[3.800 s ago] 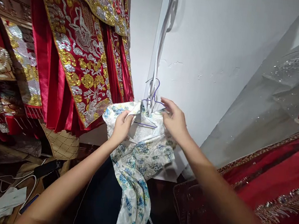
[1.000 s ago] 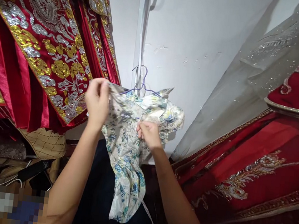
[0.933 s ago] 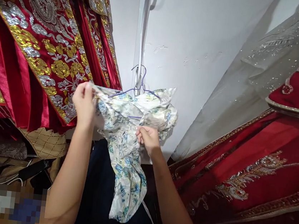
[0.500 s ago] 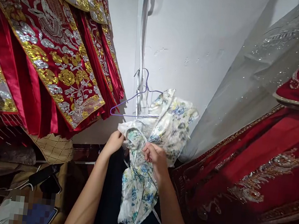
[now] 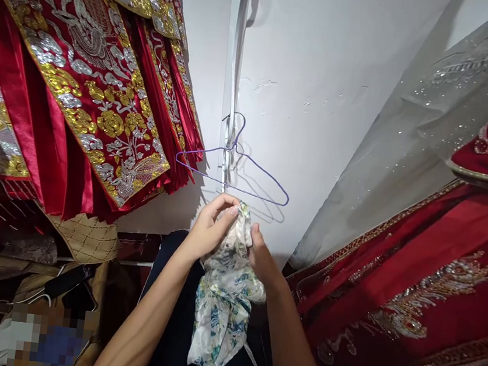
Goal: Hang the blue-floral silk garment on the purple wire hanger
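Observation:
A white garment with a blue, green and yellow flower print (image 5: 222, 321) hangs bunched between my hands, its lower part draping over dark cloth at my lap. My left hand (image 5: 215, 227) pinches the gathered upper edge, thumb on top and fingers curled behind. On the other side, my right hand (image 5: 260, 255) grips the same bunched fabric, with most of its fingers hidden behind the cloth. Just above them a bare purple wire hanger (image 5: 252, 191) hangs by its hook at a pale metal upright (image 5: 235, 58). A thin white strap trails from the garment at the lower right.
Red outfits with gold and silver embroidery (image 5: 110, 123) hang at the left. A sheer sparkling grey fabric (image 5: 390, 141) and a beaded dark red garment (image 5: 419, 273) are on the right. A wooden chair (image 5: 102, 290) at lower left holds dark devices and a white cable.
The flowered garment has come off the hanger and been gathered down between my hands. The hanger now hangs bare and more level. My left hand has moved up and right.

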A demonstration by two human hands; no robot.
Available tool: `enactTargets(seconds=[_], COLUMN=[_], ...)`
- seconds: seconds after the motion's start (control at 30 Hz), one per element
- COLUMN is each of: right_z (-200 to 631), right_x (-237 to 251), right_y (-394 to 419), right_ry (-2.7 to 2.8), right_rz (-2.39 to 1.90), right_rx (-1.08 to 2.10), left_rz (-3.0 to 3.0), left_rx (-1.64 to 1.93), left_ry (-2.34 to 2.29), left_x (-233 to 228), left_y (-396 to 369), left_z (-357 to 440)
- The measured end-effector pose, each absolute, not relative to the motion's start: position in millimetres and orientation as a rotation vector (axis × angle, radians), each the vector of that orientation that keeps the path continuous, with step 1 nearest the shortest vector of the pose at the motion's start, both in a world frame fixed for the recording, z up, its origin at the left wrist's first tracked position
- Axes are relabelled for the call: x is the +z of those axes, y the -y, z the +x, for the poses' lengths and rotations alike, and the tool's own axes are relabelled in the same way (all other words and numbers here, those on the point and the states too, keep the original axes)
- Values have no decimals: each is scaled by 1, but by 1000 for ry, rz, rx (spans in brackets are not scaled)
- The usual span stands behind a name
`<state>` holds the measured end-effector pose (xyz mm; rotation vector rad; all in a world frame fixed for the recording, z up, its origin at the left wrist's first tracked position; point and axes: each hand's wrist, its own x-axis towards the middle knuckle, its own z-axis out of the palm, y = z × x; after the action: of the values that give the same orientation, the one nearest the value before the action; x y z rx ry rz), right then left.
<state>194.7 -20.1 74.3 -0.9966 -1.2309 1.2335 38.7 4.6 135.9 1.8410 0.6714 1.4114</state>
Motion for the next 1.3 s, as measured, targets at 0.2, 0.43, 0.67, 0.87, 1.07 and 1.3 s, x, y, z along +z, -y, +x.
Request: enactTargets(seconds=[0.2,0.43,0.67,0.87,1.07,1.3], right_z=[194,225,254,236,213,220], right_x=[124,163,181,183,182,182], right_y=[7,-31,-18,-10,-7,-21], right_ry=[1483,1296,1930,1717,1835,1906], right_rz=[-930,-840,-1011,-895,-817,-890], right_rx=[1437,862,1008,969,1082,625], left_rz=[1815,2024,1930,1923,1870,1599], left_rx=[1414,739,769,935,899,784], left_ry=[-687,-694,-911,-753,-609,-535], left_x=[110,82,88,88,82,82], left_y=[-23,-5,-6,1,4,10], left_z=[12,-21,-67,-40,2,-7])
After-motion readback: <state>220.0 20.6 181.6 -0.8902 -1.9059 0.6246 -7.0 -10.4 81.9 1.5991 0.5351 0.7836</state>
